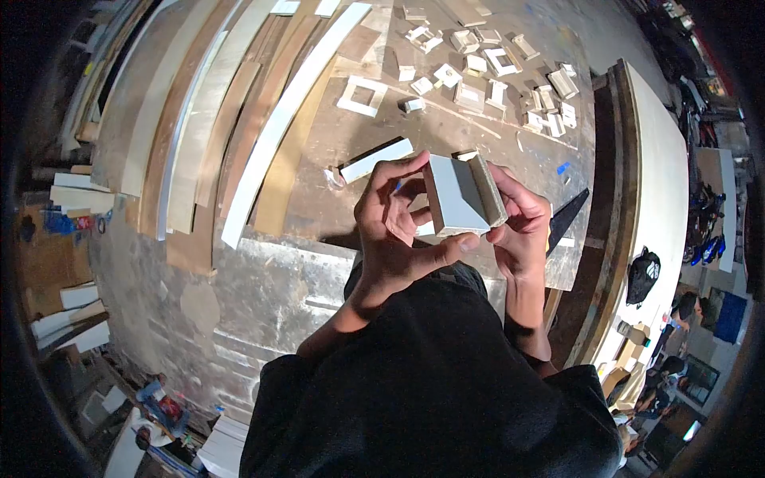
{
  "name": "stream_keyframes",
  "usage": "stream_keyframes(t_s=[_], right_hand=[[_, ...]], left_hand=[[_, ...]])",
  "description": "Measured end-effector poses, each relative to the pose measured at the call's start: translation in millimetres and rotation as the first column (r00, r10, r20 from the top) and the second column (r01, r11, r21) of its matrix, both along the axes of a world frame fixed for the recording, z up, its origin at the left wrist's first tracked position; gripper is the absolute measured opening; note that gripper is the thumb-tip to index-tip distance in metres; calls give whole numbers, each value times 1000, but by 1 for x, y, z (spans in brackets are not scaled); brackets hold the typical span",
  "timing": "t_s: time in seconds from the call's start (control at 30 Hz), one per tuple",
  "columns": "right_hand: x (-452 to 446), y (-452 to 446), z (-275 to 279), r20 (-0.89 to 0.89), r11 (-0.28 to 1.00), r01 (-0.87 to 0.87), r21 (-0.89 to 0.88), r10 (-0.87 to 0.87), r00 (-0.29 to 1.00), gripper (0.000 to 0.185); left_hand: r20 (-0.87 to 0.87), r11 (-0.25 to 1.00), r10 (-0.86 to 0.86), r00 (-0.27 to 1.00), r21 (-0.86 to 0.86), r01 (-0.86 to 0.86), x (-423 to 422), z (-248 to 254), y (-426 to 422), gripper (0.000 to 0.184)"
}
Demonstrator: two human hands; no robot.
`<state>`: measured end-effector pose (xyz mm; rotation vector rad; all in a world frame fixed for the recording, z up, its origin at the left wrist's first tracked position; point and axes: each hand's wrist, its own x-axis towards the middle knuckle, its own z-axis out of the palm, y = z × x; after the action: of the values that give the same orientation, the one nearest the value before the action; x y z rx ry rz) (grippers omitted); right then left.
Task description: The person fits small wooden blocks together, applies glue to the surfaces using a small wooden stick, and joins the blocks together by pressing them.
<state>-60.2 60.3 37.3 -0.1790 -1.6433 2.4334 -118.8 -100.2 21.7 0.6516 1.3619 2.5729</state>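
Observation:
Between my two hands is a small piece of joined board (pixel 458 195) with a pale grey-white face, a reddish-brown left edge and a raised chipboard strip (pixel 488 191) along its right side. My left hand (pixel 390 219) is closed on the left and near edges, thumb along the near side. Gripping the right side by the chipboard strip is my right hand (pixel 519 209), closed too, some of its fingers hidden behind the piece. Just beyond my left hand, a short white-faced strip (pixel 378 159) lies on the worktable (pixel 319 211).
Long boards (pixel 295 111) lie side by side at the left. Several small wooden frames and blocks (pixel 470 97) are scattered at the back, including an open square frame (pixel 362 95). Right of my hands are a dark pointed blade (pixel 567 221), a blue bit (pixel 563 168) and a pale bench (pixel 657 159).

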Motion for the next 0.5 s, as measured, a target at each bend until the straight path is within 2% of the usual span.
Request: stream_keyframes(t_s=[0.13,0.2,0.27,0.5], right_hand=[[-4,-4,0,-59,999,12,41,-10,998,78],[-4,-3,-4,-90,998,-19,58,24,996,75],[-6,-5,-1,-79,999,-18,43,21,997,74],[-4,-9,-5,-53,1000,16,14,-15,998,69]], left_hand=[[80,999,40,996,33,-43,4,-2,0,85],[65,999,48,997,5,-49,3,-5,-3,85],[51,998,55,997,-24,-54,3,-5,-3,84],[157,994,108,982,-38,-103,10,1,-2,82]])
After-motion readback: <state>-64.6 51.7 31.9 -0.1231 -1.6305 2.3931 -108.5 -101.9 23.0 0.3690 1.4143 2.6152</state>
